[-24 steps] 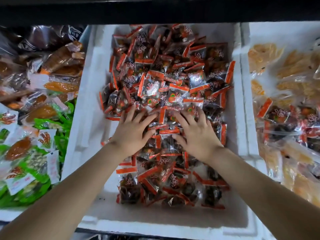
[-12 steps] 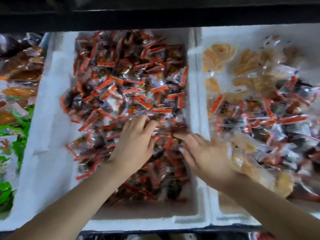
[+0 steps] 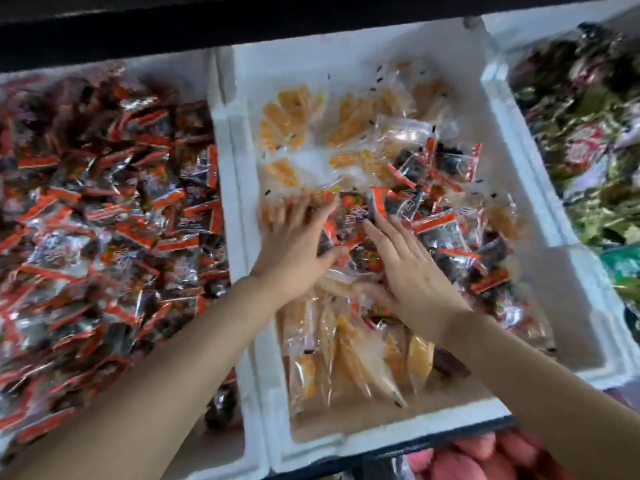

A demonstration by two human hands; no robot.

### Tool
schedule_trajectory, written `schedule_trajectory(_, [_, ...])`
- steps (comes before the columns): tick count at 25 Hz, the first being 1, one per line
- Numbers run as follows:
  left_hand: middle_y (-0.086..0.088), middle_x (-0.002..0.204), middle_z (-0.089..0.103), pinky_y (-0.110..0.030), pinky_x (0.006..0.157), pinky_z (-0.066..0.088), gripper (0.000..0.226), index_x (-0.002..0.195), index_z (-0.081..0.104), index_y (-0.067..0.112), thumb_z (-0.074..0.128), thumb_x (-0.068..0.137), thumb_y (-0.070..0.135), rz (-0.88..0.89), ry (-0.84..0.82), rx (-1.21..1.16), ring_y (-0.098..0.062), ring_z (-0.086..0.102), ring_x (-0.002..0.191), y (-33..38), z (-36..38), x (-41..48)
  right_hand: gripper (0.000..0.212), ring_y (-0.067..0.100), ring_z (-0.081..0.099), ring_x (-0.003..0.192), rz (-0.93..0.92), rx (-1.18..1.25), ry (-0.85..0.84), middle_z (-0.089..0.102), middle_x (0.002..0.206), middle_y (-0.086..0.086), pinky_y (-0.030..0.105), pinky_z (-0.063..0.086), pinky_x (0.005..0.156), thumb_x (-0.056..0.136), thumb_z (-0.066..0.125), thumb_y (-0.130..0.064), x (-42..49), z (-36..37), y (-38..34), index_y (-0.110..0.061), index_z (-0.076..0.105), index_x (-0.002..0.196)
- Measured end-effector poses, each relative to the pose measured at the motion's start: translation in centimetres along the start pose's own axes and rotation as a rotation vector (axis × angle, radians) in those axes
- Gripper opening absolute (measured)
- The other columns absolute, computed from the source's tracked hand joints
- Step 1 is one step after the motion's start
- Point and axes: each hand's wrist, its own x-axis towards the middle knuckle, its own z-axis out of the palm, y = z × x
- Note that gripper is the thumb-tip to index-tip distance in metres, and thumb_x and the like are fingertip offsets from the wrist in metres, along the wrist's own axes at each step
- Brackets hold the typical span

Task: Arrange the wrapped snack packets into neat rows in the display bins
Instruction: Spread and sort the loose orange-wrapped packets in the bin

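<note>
In the middle foam bin (image 3: 381,435), the left hand (image 3: 294,247) and right hand (image 3: 412,275) press flat, fingers straight, on red-edged packets (image 3: 433,221) heaped over yellow packets (image 3: 291,114); a broad sweep could jumble both kinds.

No legible text, only blurred white script on red-edged packets (image 3: 355,218)

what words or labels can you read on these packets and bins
nothing reads clearly
red-edged packets: white script on the wrappers, too blurred to read
right-bin packets: a pink-and-white label, too blurred to read
white foam bins: no print that shows
</note>
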Motion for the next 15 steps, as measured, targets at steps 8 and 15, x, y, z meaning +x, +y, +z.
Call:
schedule_trajectory(8, [0.003, 0.131, 0.041, -0.047, 0.1, 0.039, 0.073, 0.122, 0.04, 0.026, 0.081, 0.065, 0.049, 0.063, -0.2, 0.076, -0.021, 0.044, 0.122, -0.9, -3.1, 0.7, 0.101, 0.024, 0.016, 0.141, -0.055, -0.036, -0.114, 0.021, 0.153, 0.004, 0.037, 0.015, 0.115, 0.075, 0.065, -0.057, 6.7, -2.4, 0.8, -0.017, 0.011, 0.15])
schedule_trajectory(15, [-0.003, 0.143, 0.04, -0.034, 0.101, 0.037, 0.065, 0.139, 0.035, 0.023, 0.068, 0.084, 0.033, 0.054, -0.083, 0.017, -0.02, 0.039, 0.131, -0.2, -2.8, -1.7, 0.099, 0.021, 0.023, 0.136, -0.047, -0.067, -0.145, 0.017, 0.152, 0.0, 0.037, 0.037, 0.105, 0.075, 0.061, -0.058, 4.2, -2.9, 1.5, -0.026, 0.005, 0.15])
